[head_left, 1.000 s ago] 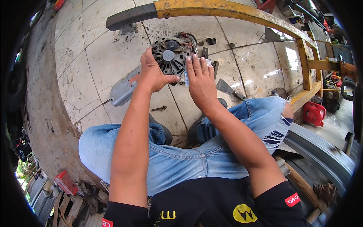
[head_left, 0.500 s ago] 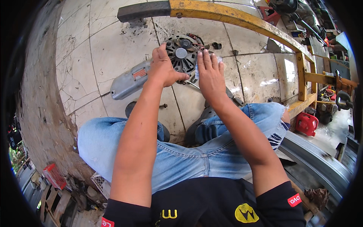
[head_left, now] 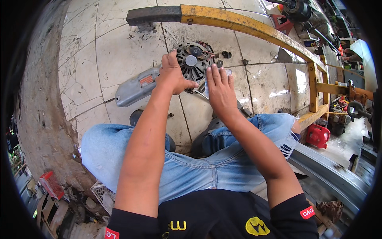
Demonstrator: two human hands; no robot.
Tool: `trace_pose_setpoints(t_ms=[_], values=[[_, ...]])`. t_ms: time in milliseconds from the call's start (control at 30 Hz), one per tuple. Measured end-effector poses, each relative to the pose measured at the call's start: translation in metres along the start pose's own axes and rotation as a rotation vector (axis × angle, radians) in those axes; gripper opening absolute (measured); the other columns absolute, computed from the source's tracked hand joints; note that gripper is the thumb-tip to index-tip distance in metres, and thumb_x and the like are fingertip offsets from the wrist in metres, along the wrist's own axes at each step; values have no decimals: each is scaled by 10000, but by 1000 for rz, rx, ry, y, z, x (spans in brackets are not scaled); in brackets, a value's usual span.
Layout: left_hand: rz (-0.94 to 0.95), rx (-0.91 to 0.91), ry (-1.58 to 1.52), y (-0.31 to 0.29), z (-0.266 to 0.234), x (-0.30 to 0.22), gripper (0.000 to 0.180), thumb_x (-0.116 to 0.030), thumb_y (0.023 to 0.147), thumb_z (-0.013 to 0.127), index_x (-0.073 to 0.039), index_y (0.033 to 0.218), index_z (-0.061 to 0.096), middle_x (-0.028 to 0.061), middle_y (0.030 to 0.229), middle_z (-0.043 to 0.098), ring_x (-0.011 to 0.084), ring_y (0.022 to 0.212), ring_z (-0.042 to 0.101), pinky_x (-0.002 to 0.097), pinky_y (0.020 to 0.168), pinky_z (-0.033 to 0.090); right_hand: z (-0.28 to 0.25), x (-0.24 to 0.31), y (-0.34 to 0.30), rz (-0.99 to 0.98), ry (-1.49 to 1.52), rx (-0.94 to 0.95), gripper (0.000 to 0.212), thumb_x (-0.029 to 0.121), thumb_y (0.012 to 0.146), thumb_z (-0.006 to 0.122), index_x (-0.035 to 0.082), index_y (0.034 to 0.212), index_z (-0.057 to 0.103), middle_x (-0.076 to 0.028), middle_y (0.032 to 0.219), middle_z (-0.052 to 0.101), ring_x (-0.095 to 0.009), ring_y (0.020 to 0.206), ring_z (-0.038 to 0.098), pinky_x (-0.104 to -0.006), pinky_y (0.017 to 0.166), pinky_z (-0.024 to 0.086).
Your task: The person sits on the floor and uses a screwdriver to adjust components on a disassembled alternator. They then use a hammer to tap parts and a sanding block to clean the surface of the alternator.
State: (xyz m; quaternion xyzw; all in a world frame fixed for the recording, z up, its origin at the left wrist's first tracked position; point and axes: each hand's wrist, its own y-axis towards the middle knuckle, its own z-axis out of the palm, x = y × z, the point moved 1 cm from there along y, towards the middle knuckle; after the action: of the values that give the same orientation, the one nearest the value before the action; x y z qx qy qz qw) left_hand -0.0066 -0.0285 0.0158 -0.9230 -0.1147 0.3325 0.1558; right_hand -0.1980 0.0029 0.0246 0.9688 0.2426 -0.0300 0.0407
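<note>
A round, slotted metal alternator [head_left: 194, 70] with a pale central hub lies on the tiled floor between my hands. My left hand [head_left: 172, 77] wraps its left edge, fingers at the far side and thumb at the near side. My right hand [head_left: 221, 85] lies flat with fingers stretched out, just right of the alternator. Beneath that palm is a whitish sheet or pad [head_left: 228, 72], mostly hidden. A thin metal rod [head_left: 201, 94] runs under the right hand. Past my left wrist rests a long grey metal housing [head_left: 133, 88] with an orange label.
A yellow steel frame [head_left: 238, 20] arches over the far side and down the right. Small dark parts [head_left: 226, 54] lie beyond my right hand. A red plastic container [head_left: 318, 136] and a long metal channel [head_left: 330, 167] are at right; a red box [head_left: 51, 184] stands lower left.
My right hand has slid slightly toward me along the alternator's right side, uncovering a small dark square piece. My left hand keeps its grip. The whole view has shifted a little.
</note>
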Motion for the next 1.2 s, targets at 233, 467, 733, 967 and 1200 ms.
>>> trace_pose_setpoints(t_ms=[233,467,733,967,1200], values=[[-1,5,8,0,-2,-1,1338,-447,554,955,-146,1538,99,140,1557,233,424,1354,419,540,1043,455,1,5,-4,-12,-43,46,556,146,941,497,26,1479,422,-154,1537,411,-378,1383,428,-565,1120,341],[-8,2,-10,-1,3,-3,1347,-449,545,957,-150,1539,100,141,1566,222,423,1349,427,541,1053,444,1,-11,23,68,-63,21,556,157,955,476,29,1491,409,-167,1549,393,-379,1391,420,-578,1117,336],[-4,-10,-15,-1,6,-1,1354,-458,544,956,-148,1542,95,150,1565,215,422,1350,427,550,1047,440,-1,-7,22,36,-28,-25,537,147,937,503,25,1457,448,-168,1525,415,-381,1355,443,-583,1101,344],[6,-16,-7,-1,3,-1,1336,-482,557,945,-158,1537,97,162,1563,214,428,1341,436,550,1040,446,0,-17,6,6,-43,-23,535,118,933,491,23,1458,451,-176,1539,402,-399,1365,432,-568,1099,352],[-15,-11,-21,-2,4,1,1333,-486,560,942,-155,1535,94,170,1562,214,432,1335,445,540,1036,455,-24,-34,15,215,358,30,583,-16,804,594,99,1373,552,-143,1395,558,-348,1265,530,-443,1043,424]])
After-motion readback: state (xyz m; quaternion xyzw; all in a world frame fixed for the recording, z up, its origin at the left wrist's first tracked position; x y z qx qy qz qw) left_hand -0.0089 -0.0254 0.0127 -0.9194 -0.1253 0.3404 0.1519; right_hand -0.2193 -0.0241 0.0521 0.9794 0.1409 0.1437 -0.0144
